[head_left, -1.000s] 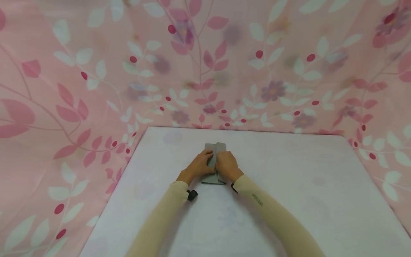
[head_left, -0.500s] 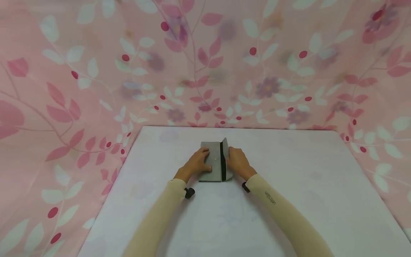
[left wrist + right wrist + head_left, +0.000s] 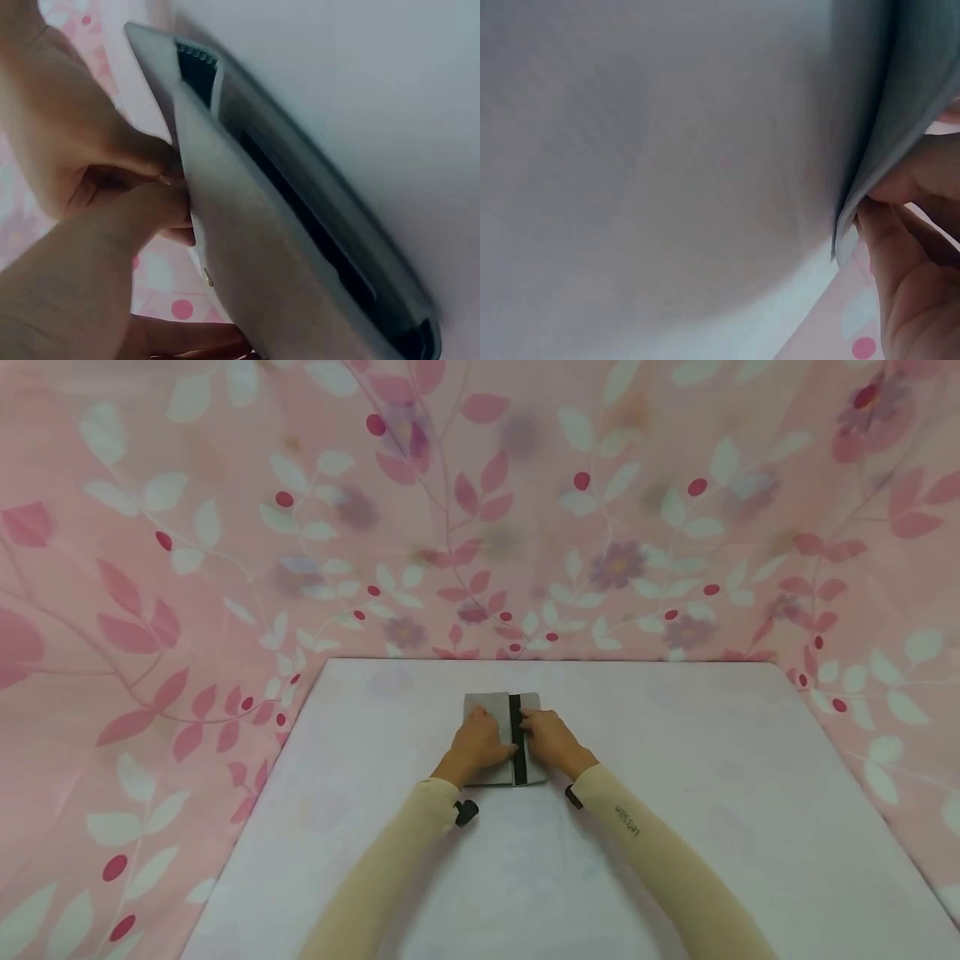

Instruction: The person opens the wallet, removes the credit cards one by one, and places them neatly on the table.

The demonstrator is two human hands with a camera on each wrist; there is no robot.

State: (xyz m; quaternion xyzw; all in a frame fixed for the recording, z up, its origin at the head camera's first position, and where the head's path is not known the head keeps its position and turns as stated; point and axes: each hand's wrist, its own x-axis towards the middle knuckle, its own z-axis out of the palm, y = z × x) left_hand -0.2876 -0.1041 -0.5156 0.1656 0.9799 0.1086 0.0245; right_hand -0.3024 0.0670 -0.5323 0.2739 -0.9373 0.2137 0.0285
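A grey wallet [image 3: 486, 701] lies on the white-covered table, its flap [image 3: 532, 701] turned out to the right. Between body and flap runs a black strip [image 3: 519, 770]. My left hand [image 3: 477, 745] holds the wallet's body from above, fingers bent on the front and thumb reaching to the strip. The right hand [image 3: 556, 742] pinches the flap side, its fingertips close to the left thumb. From the left wrist, the wallet [image 3: 240, 217] appears end-on with layered pockets gaping and a small gold snap [image 3: 208, 277] on its front. Some fingertips are hidden behind the wallet.
The table [image 3: 420, 877] has a pale cloth and its far edge lies just beyond the wallet. Pink floral fabric [image 3: 420, 510] hangs behind and at both sides. A dark wrist device [image 3: 466, 812] sits at the left cuff.
The flap has swung from folded over the front to lying out at the right, exposing the black strip. My left hand has shifted right across the body; the right hand moved right with the flap.
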